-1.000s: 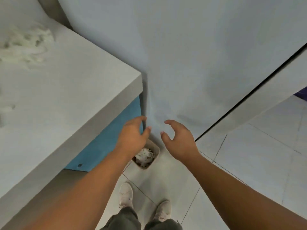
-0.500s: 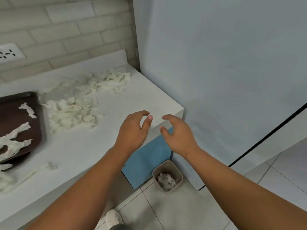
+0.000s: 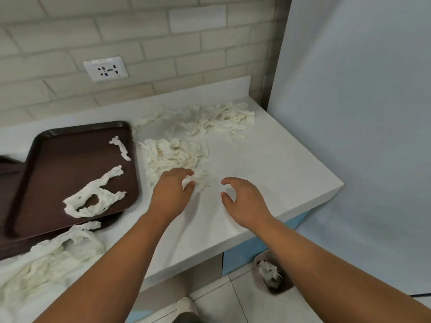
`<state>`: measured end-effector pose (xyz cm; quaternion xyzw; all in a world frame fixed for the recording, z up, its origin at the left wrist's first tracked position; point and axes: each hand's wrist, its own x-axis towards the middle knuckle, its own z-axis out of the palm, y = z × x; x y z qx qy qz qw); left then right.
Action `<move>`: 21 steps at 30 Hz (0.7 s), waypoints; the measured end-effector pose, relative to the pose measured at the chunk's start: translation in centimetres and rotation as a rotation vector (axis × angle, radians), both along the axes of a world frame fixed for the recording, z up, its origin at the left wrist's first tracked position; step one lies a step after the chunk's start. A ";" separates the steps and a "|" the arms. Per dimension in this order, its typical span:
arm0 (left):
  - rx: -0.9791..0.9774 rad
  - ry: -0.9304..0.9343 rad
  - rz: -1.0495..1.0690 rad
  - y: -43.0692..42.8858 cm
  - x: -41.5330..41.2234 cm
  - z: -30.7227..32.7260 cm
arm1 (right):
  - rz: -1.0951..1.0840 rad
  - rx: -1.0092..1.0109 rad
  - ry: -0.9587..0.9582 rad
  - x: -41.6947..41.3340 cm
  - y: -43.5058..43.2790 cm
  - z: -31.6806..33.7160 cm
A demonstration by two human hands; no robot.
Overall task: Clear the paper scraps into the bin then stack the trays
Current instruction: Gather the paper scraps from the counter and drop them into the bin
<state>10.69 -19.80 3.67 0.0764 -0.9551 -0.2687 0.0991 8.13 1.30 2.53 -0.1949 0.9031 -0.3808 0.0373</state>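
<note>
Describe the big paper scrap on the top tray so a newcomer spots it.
On the white counter, find the upper dark brown tray on the left. The big paper scrap lies near its front edge. Unlike the small straight scrap farther back, it twists into a loop with bare tray showing through.

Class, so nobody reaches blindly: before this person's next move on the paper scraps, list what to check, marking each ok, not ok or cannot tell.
1. Left hand and right hand hold nothing: ok.
2. Near pile in reach, just ahead of left hand: ok.
3. Bin has room: partly hidden by right arm: cannot tell.
4. Tray clear for stacking: bears scraps: not ok.
5. Counter cleared: back pile lies there: not ok.
</note>
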 end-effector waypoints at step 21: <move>0.296 0.043 -0.084 -12.9 -7.5 1.6 | -0.098 0.241 0.117 -7.5 -13.1 -3.7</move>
